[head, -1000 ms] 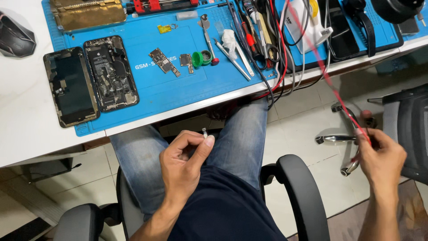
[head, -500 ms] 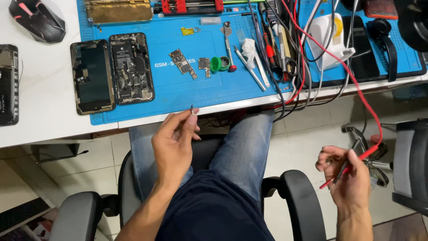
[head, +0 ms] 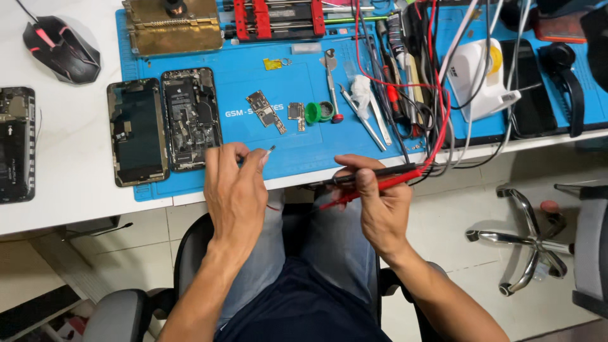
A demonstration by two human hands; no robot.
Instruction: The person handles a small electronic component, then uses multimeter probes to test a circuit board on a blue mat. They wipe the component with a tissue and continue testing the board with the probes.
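Both hands have come up to the blue repair mat's (head: 190,183) front edge — left hand (head: 235,190) pinching a small metal part (head: 270,150), right hand (head: 373,196) closed around red and black test probes (head: 380,177) — neither yet touching the opened phone (head: 190,117).

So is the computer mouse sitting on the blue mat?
No, the computer mouse rests on the white table, to the left of the blue mat and clear of its edge.

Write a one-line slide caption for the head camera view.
Seated at a blue repair mat, the left hand pinches a small metal part while the right hand holds red and black probes.
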